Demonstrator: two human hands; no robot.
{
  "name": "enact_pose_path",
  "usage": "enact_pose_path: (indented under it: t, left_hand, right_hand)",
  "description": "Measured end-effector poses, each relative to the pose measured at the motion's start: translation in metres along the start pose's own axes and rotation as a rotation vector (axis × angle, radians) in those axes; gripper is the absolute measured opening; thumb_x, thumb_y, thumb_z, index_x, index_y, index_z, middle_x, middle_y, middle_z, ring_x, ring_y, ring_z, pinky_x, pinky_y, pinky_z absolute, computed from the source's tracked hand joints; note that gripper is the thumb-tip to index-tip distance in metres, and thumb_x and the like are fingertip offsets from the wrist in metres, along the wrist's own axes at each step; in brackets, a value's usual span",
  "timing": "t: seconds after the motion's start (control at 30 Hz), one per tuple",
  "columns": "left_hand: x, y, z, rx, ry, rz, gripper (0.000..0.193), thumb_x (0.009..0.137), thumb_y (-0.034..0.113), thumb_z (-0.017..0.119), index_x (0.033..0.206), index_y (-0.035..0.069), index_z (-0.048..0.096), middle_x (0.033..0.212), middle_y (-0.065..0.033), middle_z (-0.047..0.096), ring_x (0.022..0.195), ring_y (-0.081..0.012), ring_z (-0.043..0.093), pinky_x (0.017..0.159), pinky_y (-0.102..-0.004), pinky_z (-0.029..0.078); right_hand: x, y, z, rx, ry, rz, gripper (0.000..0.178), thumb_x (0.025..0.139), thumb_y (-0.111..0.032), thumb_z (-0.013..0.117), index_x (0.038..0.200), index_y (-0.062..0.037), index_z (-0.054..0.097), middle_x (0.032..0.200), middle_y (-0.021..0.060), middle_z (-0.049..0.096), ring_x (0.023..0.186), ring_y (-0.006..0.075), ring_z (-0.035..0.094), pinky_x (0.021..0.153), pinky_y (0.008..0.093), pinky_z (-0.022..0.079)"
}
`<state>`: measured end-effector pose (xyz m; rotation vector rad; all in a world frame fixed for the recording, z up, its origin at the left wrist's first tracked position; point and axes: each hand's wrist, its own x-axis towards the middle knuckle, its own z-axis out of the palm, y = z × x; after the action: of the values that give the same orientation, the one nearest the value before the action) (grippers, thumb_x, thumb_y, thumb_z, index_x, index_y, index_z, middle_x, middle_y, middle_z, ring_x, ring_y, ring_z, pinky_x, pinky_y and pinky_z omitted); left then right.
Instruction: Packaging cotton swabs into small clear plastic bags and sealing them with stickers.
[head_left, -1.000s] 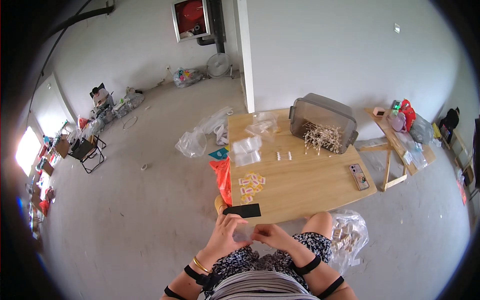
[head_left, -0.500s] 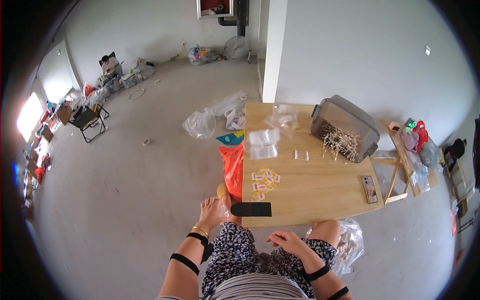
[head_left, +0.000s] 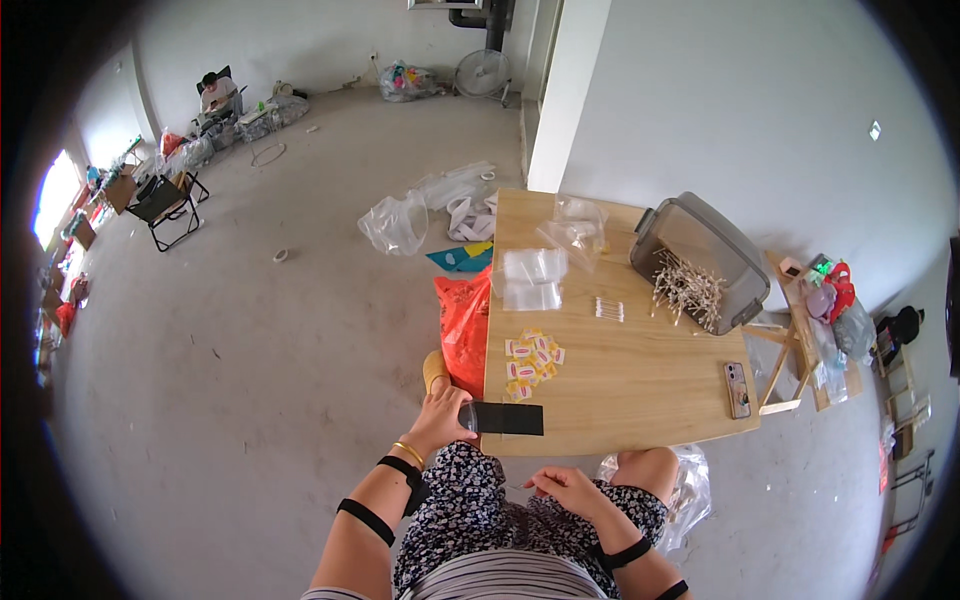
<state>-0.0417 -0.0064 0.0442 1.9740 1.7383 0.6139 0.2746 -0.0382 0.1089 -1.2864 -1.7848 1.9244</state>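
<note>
My left hand is closed at the rounded left end of a flat black strip that juts over the table's near left corner. A small clear plastic bag shows at its fingertips, around or against that end; which, I cannot tell. My right hand is held above my lap, thumb and fingers pinched together. Something thin and pale seems to stick out from them, too small to name. Yellow-and-white paper cards lie scattered beyond the black strip. A short row of cotton swabs lies mid-table.
On the wooden table are stacked clear bags, a tipped grey bin with loose cotton swabs at its mouth, and a phone. A red bag hangs at the left edge. A person sits far off.
My left hand moved right and up, from spread fingers with the clear bag to closed at the black strip's end. My right hand's fingers are now pinched. The view has shifted slightly.
</note>
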Motion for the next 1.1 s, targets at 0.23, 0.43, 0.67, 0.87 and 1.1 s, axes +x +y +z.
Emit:
enact_pose_path:
  t: [0.23, 0.43, 0.67, 0.87, 1.1]
  left_hand:
    - [-0.005, -0.008, -0.003, 0.026, -0.111, -0.086, 0.070, 0.060, 0.038, 0.089, 0.118, 0.011, 0.059, 0.117, -0.0069, 0.061, 0.119, -0.0283, 0.055, 0.100, -0.0460, 0.041]
    - [0.005, 0.019, -0.010, 0.140, -0.005, 0.135, 0.067, 0.063, 0.038, 0.088, 0.118, 0.012, 0.059, 0.114, -0.0063, 0.060, 0.117, -0.0284, 0.055, 0.105, -0.0442, 0.037]
    - [0.014, 0.030, 0.002, 0.250, -0.023, 0.180, 0.072, 0.065, 0.047, 0.085, 0.123, 0.013, 0.059, 0.116, -0.0043, 0.058, 0.117, -0.0274, 0.054, 0.107, -0.0431, 0.035]
    - [0.033, 0.065, 0.001, 0.249, -0.007, 0.103, 0.100, 0.072, 0.063, 0.076, 0.146, 0.006, 0.041, 0.141, -0.0112, 0.048, 0.132, -0.0301, 0.044, 0.112, -0.0448, 0.031]
    - [0.152, -0.003, 0.024, -0.178, 0.424, -0.150, 0.070, 0.090, 0.043, 0.069, 0.141, 0.002, 0.045, 0.138, -0.0223, 0.051, 0.131, -0.0396, 0.045, 0.109, -0.0482, 0.036]
  right_hand:
    - [-0.003, 0.002, -0.001, -0.008, -0.022, 0.014, 0.027, 0.104, -0.022, 0.057, 0.108, 0.0006, 0.071, 0.094, 0.0009, 0.071, 0.083, 0.0081, 0.061, 0.079, 0.0248, 0.051]
    - [-0.003, 0.006, -0.001, 0.017, -0.007, 0.007, 0.027, 0.104, -0.022, 0.056, 0.109, 0.0008, 0.071, 0.095, 0.0015, 0.071, 0.084, 0.0086, 0.061, 0.079, 0.0245, 0.051]
    - [0.008, 0.016, 0.001, 0.049, -0.008, 0.005, 0.027, 0.103, -0.021, 0.057, 0.110, 0.0008, 0.070, 0.096, 0.0031, 0.071, 0.085, 0.0100, 0.063, 0.080, 0.0252, 0.051]
    - [0.025, 0.024, -0.019, 0.042, 0.015, -0.016, 0.026, 0.102, -0.020, 0.057, 0.109, 0.0015, 0.070, 0.091, 0.0049, 0.071, 0.083, 0.0120, 0.066, 0.078, 0.0276, 0.052]
    - [0.066, 0.048, -0.070, 0.140, 0.416, -0.110, 0.021, 0.100, -0.018, 0.059, 0.103, 0.0001, 0.070, 0.091, 0.0053, 0.072, 0.085, 0.0112, 0.066, 0.076, 0.0253, 0.050]
